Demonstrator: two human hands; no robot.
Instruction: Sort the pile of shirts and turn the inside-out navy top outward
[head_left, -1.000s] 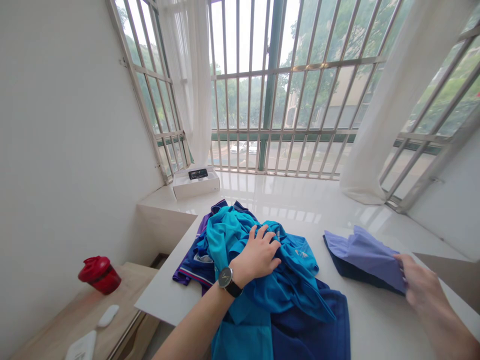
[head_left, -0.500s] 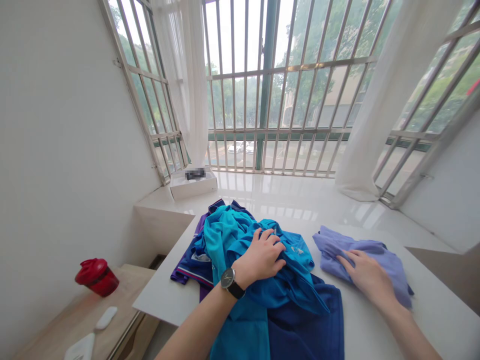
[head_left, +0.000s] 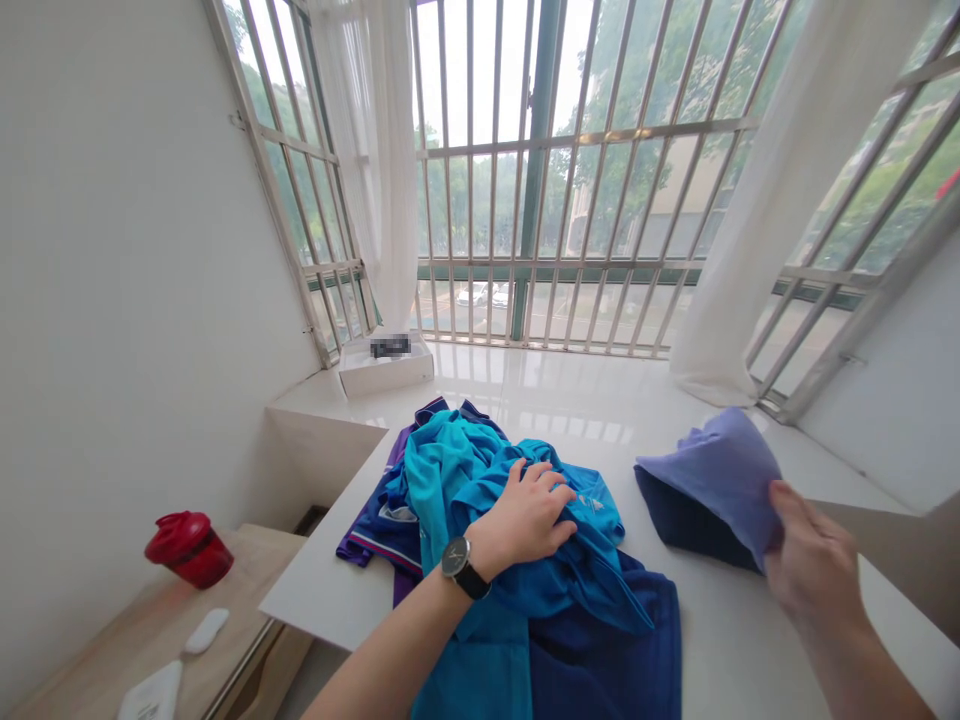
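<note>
My left hand (head_left: 527,512), with a watch on its wrist, lies with fingers spread on a crumpled heap of blue shirts (head_left: 465,480). A white logo shows on the blue cloth just beyond its fingers. Dark purple-and-navy cloth with striped edging (head_left: 375,535) sticks out at the heap's left, and a navy garment (head_left: 611,655) hangs toward me at the front. To the right, my right hand (head_left: 817,545) grips the near right edge of a folded lavender garment (head_left: 724,465), tilting it up. Dark navy cloth (head_left: 686,520) shows under it; whether the two are joined I cannot tell.
The white table (head_left: 330,590) meets a windowsill (head_left: 525,375) with a white box (head_left: 386,372) on it. Barred windows and white curtains (head_left: 724,300) stand behind. At lower left, a wooden cabinet (head_left: 120,640) bears a red lidded cup (head_left: 191,550) and white objects.
My right hand has closed on the lavender garment's edge and lifted it, so its dark underside now shows. My left hand has stayed on the blue heap.
</note>
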